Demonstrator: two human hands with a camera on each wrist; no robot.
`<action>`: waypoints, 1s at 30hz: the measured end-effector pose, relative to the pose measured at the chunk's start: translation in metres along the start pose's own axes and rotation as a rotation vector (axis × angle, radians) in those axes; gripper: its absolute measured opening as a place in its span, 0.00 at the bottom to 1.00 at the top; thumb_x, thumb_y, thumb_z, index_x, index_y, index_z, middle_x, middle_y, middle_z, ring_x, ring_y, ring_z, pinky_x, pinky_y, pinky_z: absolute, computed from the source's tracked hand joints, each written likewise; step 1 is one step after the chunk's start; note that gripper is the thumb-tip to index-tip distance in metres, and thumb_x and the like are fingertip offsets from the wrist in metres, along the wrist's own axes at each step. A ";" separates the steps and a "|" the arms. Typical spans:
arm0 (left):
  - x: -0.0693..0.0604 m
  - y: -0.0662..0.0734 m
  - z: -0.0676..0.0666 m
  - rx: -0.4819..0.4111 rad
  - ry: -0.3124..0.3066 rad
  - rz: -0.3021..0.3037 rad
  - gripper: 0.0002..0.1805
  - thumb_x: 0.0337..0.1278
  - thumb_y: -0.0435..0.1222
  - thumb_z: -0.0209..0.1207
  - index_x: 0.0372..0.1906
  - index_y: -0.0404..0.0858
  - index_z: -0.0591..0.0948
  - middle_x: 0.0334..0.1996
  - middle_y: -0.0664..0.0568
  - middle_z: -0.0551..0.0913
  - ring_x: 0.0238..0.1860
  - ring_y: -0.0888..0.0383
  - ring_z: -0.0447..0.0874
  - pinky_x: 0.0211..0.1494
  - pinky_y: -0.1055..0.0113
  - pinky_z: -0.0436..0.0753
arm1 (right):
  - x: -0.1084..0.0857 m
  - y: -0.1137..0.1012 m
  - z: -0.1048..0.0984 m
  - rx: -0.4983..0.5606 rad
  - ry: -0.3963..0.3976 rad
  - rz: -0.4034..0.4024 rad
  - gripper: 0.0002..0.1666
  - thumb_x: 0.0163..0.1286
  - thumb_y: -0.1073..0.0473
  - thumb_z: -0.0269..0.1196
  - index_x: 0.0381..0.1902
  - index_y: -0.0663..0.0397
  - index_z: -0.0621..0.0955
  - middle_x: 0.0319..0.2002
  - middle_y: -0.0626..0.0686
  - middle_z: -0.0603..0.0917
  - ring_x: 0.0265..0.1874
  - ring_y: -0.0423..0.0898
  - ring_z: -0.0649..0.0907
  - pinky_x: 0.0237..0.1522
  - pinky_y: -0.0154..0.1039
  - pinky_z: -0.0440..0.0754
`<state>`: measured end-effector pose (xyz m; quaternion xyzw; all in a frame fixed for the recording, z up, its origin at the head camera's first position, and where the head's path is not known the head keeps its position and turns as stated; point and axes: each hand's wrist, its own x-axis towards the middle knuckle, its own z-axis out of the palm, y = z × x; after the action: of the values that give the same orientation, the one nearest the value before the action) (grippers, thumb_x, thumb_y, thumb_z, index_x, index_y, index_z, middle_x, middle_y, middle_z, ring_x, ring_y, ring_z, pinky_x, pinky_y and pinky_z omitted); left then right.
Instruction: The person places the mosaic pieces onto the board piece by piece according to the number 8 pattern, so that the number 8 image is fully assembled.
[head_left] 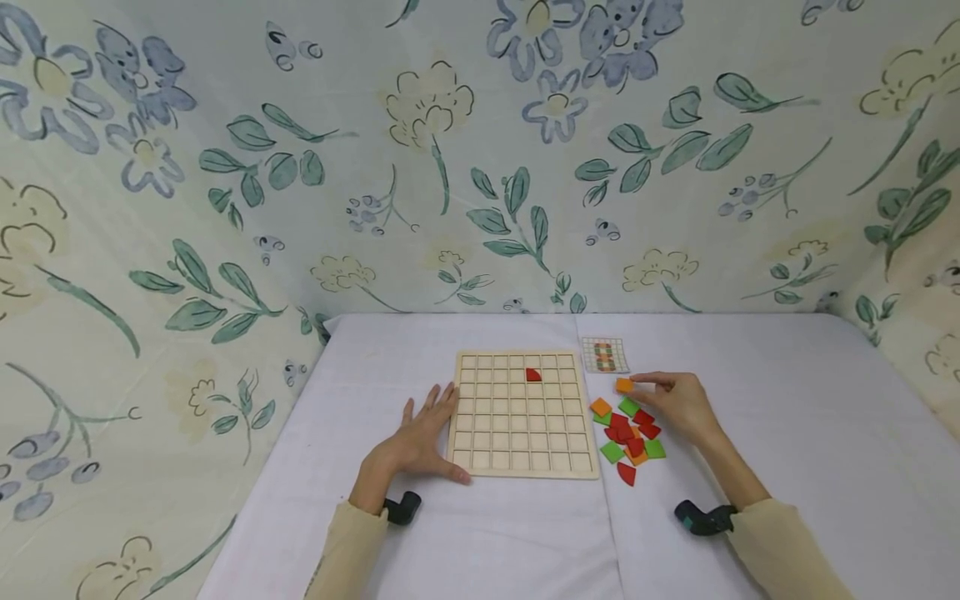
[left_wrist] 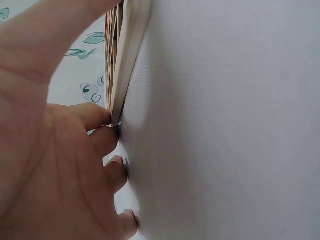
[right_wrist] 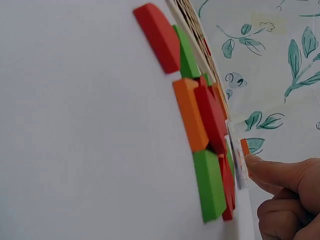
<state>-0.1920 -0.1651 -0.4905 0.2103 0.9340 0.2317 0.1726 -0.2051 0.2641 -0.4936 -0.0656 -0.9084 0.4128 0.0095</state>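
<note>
Your right hand [head_left: 681, 406] has thumb and index finger pinched on an orange square [head_left: 624, 386], between 2 and 3 o'clock from the middle of the gridded wooden board [head_left: 500, 424]. It looks raised off the white cloth [head_left: 510, 533], but the piece is small and mostly hidden in the right wrist view, so don't take that as certain.

Your left hand [head_left: 418, 443] lies spread, fingers apart, at the board's 8-to-9 o'clock side: index finger against the edge near 9 to 10, thumb by the 8 o'clock corner, not curled round anything.

Board has one red quarter-round [head_left: 533, 375] in a cell just past 12 o'clock from its middle. Small pattern card [head_left: 605, 356] at the board's 2 o'clock, flat on the cloth, just beyond your orange square.

Loose pile [head_left: 621, 433] at the board's 3-to-4 o'clock: red, green and orange pieces, some overlapping. Around the pile, a green square [head_left: 628, 407] sits at 12, another orange square [head_left: 601, 407] at 10 to 11, a lone red piece with a curved edge [head_left: 627, 474] at 6.

Dark wrist device [head_left: 703, 518] on your right wrist, at the board's 4 o'clock. Floral backdrop [head_left: 480, 167] behind, toward 12.
</note>
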 end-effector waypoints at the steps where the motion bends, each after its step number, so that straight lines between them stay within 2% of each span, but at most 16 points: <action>1: 0.000 0.000 0.000 -0.001 0.001 0.000 0.79 0.34 0.61 0.81 0.85 0.39 0.43 0.86 0.49 0.37 0.86 0.46 0.27 0.82 0.32 0.29 | 0.001 -0.004 0.001 0.002 -0.009 -0.004 0.22 0.70 0.56 0.70 0.58 0.63 0.85 0.23 0.56 0.71 0.29 0.49 0.72 0.20 0.33 0.66; 6: 0.000 -0.001 0.000 -0.001 0.001 -0.001 0.79 0.34 0.61 0.81 0.85 0.39 0.43 0.86 0.49 0.37 0.86 0.46 0.27 0.82 0.32 0.29 | 0.008 -0.027 0.013 0.043 -0.075 -0.013 0.22 0.71 0.56 0.70 0.60 0.59 0.85 0.17 0.48 0.62 0.17 0.44 0.66 0.18 0.33 0.64; 13: -0.001 -0.001 0.000 0.001 0.000 0.008 0.79 0.34 0.61 0.81 0.85 0.38 0.43 0.86 0.47 0.37 0.86 0.44 0.28 0.82 0.32 0.30 | 0.021 -0.054 0.047 0.119 -0.142 -0.056 0.20 0.67 0.57 0.73 0.55 0.57 0.88 0.18 0.46 0.63 0.14 0.42 0.63 0.17 0.30 0.60; 19: -0.002 0.001 -0.001 0.004 0.007 -0.002 0.79 0.33 0.61 0.81 0.85 0.39 0.44 0.86 0.48 0.38 0.86 0.44 0.29 0.83 0.33 0.30 | 0.030 -0.073 0.076 0.190 -0.202 -0.106 0.18 0.64 0.58 0.75 0.51 0.58 0.90 0.14 0.43 0.59 0.13 0.39 0.59 0.16 0.29 0.58; 23: -0.001 0.000 0.000 0.005 0.015 -0.005 0.79 0.33 0.61 0.81 0.85 0.39 0.44 0.86 0.47 0.38 0.86 0.44 0.29 0.83 0.32 0.30 | 0.034 -0.082 0.090 0.205 -0.216 -0.120 0.16 0.64 0.57 0.75 0.49 0.55 0.91 0.15 0.44 0.64 0.13 0.39 0.60 0.17 0.30 0.59; 26: -0.001 0.000 0.000 0.002 0.012 -0.001 0.78 0.34 0.61 0.81 0.85 0.39 0.44 0.86 0.48 0.38 0.86 0.45 0.29 0.83 0.33 0.30 | 0.035 -0.087 0.097 0.209 -0.210 -0.131 0.15 0.64 0.57 0.76 0.48 0.54 0.91 0.22 0.46 0.73 0.16 0.40 0.62 0.18 0.31 0.59; 30: -0.001 0.000 -0.001 0.008 0.003 0.002 0.78 0.34 0.61 0.81 0.85 0.40 0.43 0.86 0.49 0.37 0.86 0.46 0.28 0.83 0.33 0.29 | 0.036 -0.090 0.102 0.210 -0.192 -0.137 0.15 0.63 0.59 0.76 0.48 0.55 0.91 0.28 0.48 0.79 0.17 0.41 0.64 0.19 0.31 0.58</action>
<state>-0.1913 -0.1661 -0.4896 0.2114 0.9349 0.2284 0.1704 -0.2577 0.1338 -0.4941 0.0378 -0.8594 0.5082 -0.0424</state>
